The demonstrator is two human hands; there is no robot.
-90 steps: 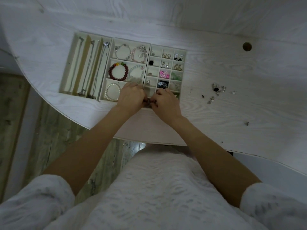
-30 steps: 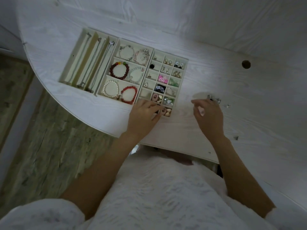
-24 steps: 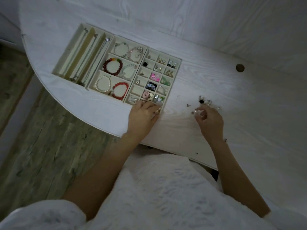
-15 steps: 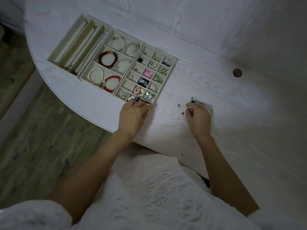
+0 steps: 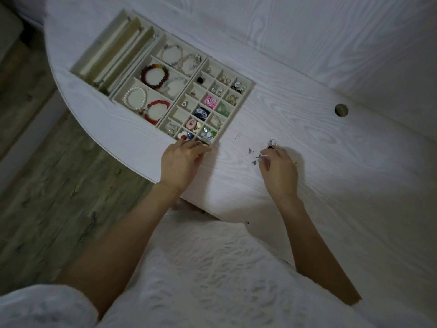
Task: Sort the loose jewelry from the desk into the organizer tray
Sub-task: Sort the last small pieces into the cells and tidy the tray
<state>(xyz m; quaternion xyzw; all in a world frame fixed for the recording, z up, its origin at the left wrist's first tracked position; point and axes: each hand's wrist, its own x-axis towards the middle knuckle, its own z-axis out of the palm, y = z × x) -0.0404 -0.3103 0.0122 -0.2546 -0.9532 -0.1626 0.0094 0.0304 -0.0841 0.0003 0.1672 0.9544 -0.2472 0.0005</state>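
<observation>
A cream organizer tray (image 5: 248, 92) lies on the white desk (image 5: 331, 162), its compartments holding necklaces, bead bracelets, earrings and small charms. My left hand (image 5: 181, 162) rests on the tray's near corner, fingers lying over its edge. My right hand (image 5: 279, 170) is on the desk to the right and pinches a small stud earring (image 5: 263, 156) at its fingertips. A few loose jewelry pieces (image 5: 272, 143) lie just beyond and left of that hand, among them small dark studs (image 5: 250, 151).
The desk has a curved front edge (image 5: 132, 159) with wooden floor (image 5: 47, 185) below on the left. A round cable hole (image 5: 341, 110) sits at the back right. A white wall panel rises behind the desk.
Both hands left the tray's near edge; my right hand went right to the loose pieces and picked up a small stud. My left hand stayed at the tray corner. The view shifted right.
</observation>
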